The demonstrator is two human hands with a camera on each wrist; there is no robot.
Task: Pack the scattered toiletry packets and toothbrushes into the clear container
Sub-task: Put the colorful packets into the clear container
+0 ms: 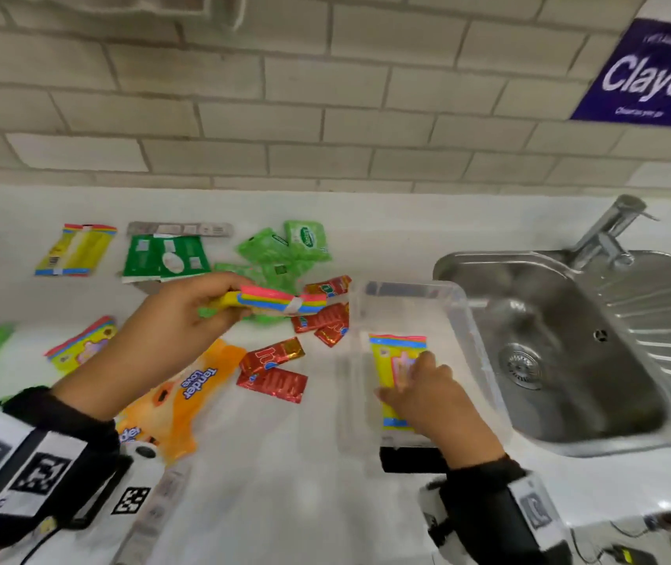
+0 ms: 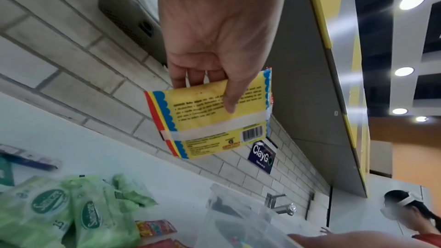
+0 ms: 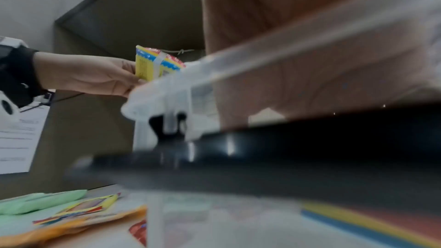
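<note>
Two yellow packets in play, one in the tub, one in the air over a white counter.

Left hand [image 1: 178, 309] pinches a yellow packet [image 2: 214, 114], thumb across its printed face, above the green sachets [image 1: 284, 250] toward the counter's back edge. Right hand [image 1: 427, 397] is inside the clear tub [image 1: 464, 316], fingers lying flat on a second yellow packet [image 1: 393, 360] on the tub floor. Tub stands against the sink [image 1: 570, 340] rim at the counter's right end. White counter [image 1: 386, 246] carries red sachets [image 1: 274, 369] at centre and an orange pack [image 1: 191, 401] at the front edge. Pale tiled wall [image 1: 284, 95] behind; purple sign [image 1: 647, 71] upper right.
</note>
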